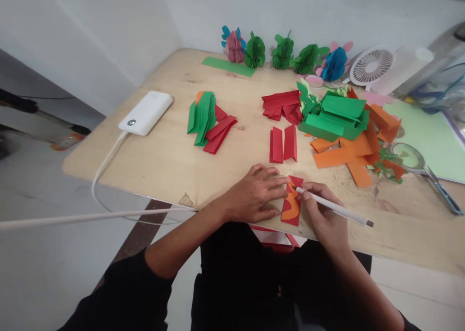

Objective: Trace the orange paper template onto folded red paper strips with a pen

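One orange cutout [292, 210] lay on one red card [286, 206] at view's 4 o'clock. Left hand [250, 195] lay open, touching card; right hand [329, 222] gripped one pen [337, 208]. Two red strips [276, 146] sat at card's 12.

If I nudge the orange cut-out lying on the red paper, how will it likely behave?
The orange cut-out looks thin and flat, so it is probably light and floppy. Its curved outline suggests it could bend or crease easily. No fastening shows, so it may slide on the red paper, though hidden glue can't be ruled out.
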The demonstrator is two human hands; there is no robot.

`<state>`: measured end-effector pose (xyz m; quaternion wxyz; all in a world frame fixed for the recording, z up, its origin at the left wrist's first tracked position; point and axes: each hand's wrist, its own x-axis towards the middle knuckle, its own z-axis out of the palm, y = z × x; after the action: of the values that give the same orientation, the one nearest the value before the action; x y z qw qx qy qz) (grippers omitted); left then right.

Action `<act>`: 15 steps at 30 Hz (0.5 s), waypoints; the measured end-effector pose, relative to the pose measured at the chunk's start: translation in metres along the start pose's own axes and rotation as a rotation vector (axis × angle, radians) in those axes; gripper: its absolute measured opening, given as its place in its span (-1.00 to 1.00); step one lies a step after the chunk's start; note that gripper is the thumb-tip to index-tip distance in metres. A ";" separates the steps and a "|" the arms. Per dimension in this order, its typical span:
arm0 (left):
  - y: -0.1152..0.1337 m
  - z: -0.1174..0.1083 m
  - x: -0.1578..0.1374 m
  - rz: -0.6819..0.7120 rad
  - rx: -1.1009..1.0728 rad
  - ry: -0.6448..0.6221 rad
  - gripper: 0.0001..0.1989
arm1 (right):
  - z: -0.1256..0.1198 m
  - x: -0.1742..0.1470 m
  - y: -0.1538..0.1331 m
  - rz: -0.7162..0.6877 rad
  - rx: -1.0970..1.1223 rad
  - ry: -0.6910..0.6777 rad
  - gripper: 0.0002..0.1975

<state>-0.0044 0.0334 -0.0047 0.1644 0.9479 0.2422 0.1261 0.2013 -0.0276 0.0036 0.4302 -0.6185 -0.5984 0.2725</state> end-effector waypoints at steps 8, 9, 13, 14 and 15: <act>0.000 -0.002 0.000 0.001 0.006 -0.007 -0.67 | 0.004 0.002 0.000 0.021 -0.096 -0.010 -0.83; 0.000 -0.002 0.000 0.000 0.008 -0.009 -0.67 | 0.004 0.003 0.000 0.025 -0.102 -0.010 -0.82; 0.000 -0.002 0.000 0.001 0.007 -0.011 -0.67 | 0.006 0.005 0.000 0.037 -0.142 -0.008 -0.82; -0.001 -0.002 0.000 0.002 0.004 -0.008 -0.67 | 0.006 0.005 0.000 0.028 -0.149 -0.007 -0.82; -0.001 -0.001 0.000 0.003 0.000 -0.003 -0.67 | 0.007 0.006 0.000 0.016 -0.152 -0.007 -0.83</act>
<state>-0.0053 0.0343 -0.0036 0.1643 0.9484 0.2408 0.1250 0.1961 -0.0207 0.0014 0.3775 -0.6532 -0.6141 0.2318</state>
